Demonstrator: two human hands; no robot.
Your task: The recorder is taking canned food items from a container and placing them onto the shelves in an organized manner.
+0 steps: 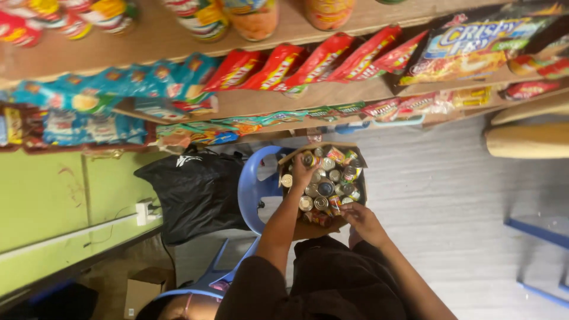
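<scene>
A cardboard box (323,184) packed with cans (325,188) is set on a plastic chair (252,184). A bag (192,192) is placed left of the chair. Shelves (332,95) stocked with snack packets (320,62) are ranged behind the box.

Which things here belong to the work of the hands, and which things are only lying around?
In use:
- cardboard box full of cans, on the blue plastic chair
- can gripped by the left hand
- right hand at the box's near edge

Lying about:
- red snack bags on the shelf
- blue packets
- black bag
- small carton on the floor
</scene>
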